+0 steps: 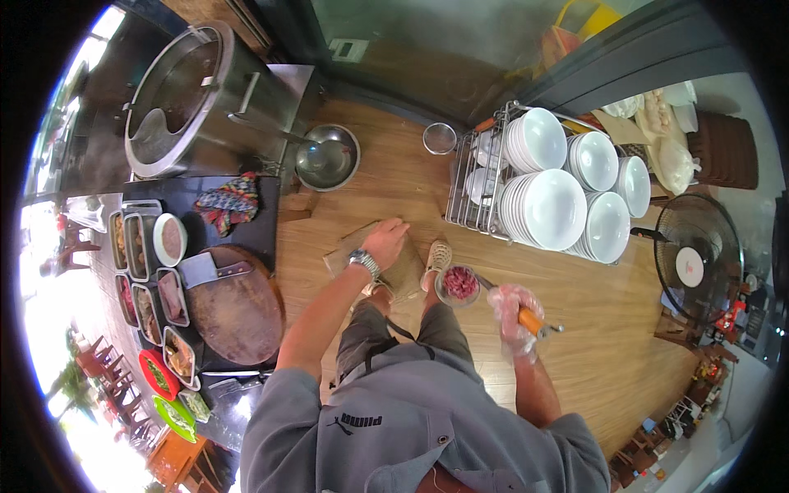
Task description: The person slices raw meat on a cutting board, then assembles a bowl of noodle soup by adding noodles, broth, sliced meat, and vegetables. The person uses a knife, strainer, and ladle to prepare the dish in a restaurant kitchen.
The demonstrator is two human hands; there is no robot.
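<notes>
My right hand (516, 317), in a clear plastic glove, grips the orange-brown wooden handle (531, 320) of a small mesh strainer ladle (457, 298). Chopped raw red meat (460, 281) fills its bowl, held out over the floor in front of my right leg. My left hand (385, 242) is bare, with a metal watch (365, 261) at the wrist. It hangs palm down above a brown mat (407, 271) and appears to hold nothing. To my left, a cleaver (206, 271) rests on a round wooden chopping board (237, 314).
A large steel pot (237, 117) stands at the far left, beside a steel basin (327, 157) holding a ladle. Trays of ingredients (148, 314) line the left counter. A wire rack (474, 209) of stacked white bowls (555, 208) and a fan (696, 259) stand on the right.
</notes>
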